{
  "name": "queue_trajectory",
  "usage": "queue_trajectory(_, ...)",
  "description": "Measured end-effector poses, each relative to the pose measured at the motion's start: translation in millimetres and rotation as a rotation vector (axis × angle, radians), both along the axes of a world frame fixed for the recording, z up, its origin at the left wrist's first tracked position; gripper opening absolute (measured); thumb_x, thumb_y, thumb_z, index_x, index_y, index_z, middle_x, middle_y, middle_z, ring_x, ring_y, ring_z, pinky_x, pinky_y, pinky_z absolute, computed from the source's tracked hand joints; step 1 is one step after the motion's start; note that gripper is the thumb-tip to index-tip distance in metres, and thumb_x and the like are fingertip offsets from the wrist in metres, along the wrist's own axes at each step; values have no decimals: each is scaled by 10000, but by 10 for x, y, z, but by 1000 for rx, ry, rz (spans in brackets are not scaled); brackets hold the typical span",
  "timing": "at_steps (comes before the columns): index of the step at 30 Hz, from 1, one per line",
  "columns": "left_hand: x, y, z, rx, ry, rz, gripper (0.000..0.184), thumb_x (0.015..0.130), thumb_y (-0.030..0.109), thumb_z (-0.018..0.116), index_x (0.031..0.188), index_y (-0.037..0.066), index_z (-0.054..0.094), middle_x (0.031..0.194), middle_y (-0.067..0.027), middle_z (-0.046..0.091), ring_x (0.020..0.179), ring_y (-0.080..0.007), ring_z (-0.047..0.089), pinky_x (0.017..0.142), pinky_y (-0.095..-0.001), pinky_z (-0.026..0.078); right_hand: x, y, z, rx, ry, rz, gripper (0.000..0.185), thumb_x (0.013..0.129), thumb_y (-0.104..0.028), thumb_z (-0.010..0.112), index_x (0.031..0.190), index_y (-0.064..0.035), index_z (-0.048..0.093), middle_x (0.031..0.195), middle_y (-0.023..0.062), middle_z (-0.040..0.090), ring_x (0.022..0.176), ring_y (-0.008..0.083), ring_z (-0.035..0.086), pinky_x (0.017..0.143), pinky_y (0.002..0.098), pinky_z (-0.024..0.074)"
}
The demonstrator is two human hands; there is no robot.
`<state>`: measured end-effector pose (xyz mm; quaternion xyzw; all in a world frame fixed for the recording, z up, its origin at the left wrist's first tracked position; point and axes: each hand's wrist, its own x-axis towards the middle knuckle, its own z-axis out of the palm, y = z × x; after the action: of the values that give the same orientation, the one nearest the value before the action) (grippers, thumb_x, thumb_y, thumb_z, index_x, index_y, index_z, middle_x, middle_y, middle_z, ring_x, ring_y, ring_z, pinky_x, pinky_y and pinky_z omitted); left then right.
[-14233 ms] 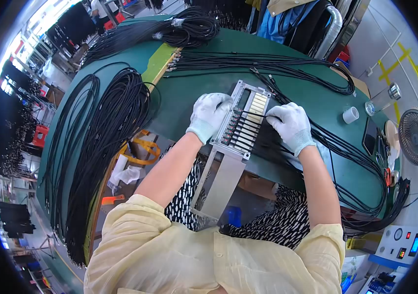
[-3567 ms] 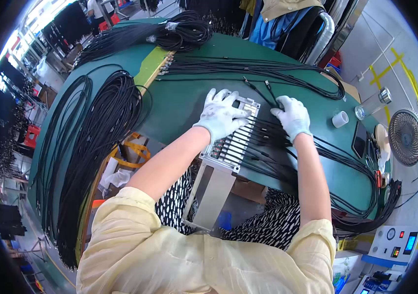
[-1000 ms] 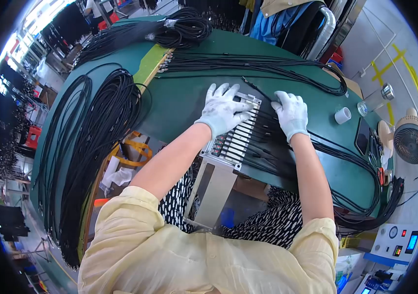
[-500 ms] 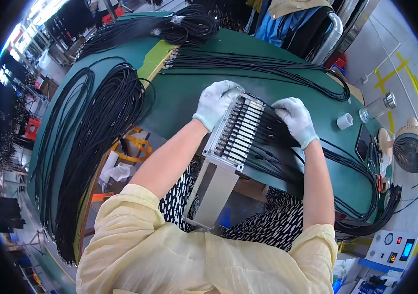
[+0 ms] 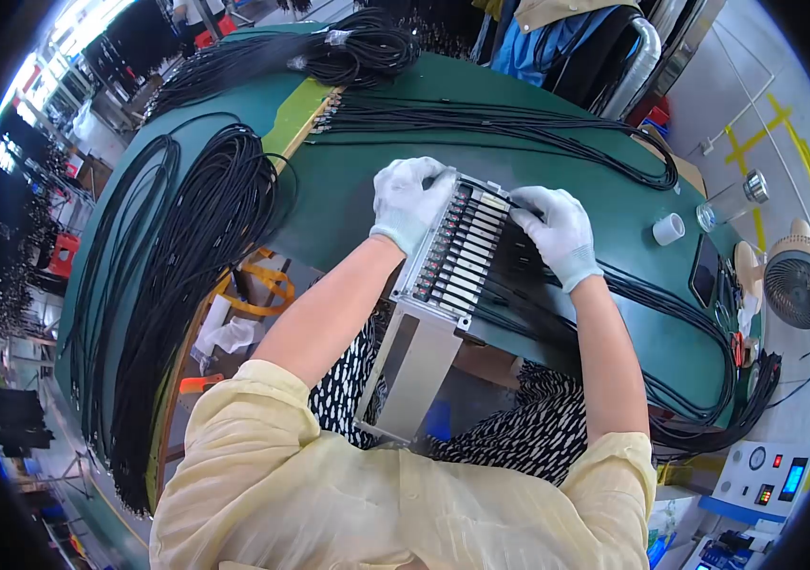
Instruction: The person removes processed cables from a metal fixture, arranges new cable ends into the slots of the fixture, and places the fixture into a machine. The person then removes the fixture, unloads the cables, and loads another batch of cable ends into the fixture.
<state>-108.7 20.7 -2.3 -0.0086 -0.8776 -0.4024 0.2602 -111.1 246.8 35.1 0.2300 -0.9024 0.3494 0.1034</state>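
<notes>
A long metal fixture [image 5: 412, 372] stands in front of me, its slotted top holding a row of white-and-black connector pieces [image 5: 466, 256]. My left hand [image 5: 411, 201], in a white glove, is closed at the fixture's far left corner; whatever lies between its fingertips is hidden. Across the row, my gloved right hand [image 5: 557, 233] pinches a black cable at the far right end of the slots. More black cables [image 5: 543, 318] run out from the fixture's right side, below that hand.
A large bundle of black cables [image 5: 198, 228] hangs over the left of the green table [image 5: 348, 176]. Other cables [image 5: 481, 119] lie along its far side. A white cup [image 5: 668, 231], glass bottle [image 5: 733, 201], phone [image 5: 705, 273] and small fan [image 5: 797, 287] sit at the right.
My right hand has moved left and slightly down, closer to the far end of the slots. My left hand has shifted slightly left, with its fingers more curled.
</notes>
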Motion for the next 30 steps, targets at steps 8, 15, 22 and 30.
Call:
queue_trajectory(8, -24, -77, -61, -186, -111, 52, 253, 860, 358, 642, 1013, 185, 745, 1053, -57, 702, 1053, -271, 606, 943, -382, 458, -94, 100, -81, 256, 194, -27, 132, 846, -184, 635, 899, -88, 709, 833, 101, 690, 841, 314, 621, 786, 416, 487)
queue_trajectory(15, -83, -114, -159, -229, -146, 41, 257, 869, 352, 620, 1015, 180, 743, 1053, -67, 701, 1034, -269, 622, 946, -376, 459, -104, 117, -65, 350, 210, -42, 116, 857, -182, 632, 902, -102, 704, 829, 90, 691, 842, 313, 617, 792, 420, 480)
queue_trajectory(22, -90, -97, -184, -201, -153, 52, 217, 858, 367, 643, 971, 212, 744, 1040, -24, 698, 1023, -251, 604, 973, -386, 395, -119, 58, -151, 304, 243, -32, 96, 850, -153, 645, 914, -106, 699, 831, 86, 692, 850, 303, 615, 780, 413, 483)
queue_trajectory(30, -72, -83, -138, -274, -162, 25, 329, 870, 384, 611, 1042, 127, 723, 1063, -83, 696, 1023, -297, 610, 948, -401, 449, -32, -32, -210, 482, 326, -13, 241, 812, -86, 613, 998, -193, 722, 944, 27, 655, 955, 262, 574, 843, 395, 461)
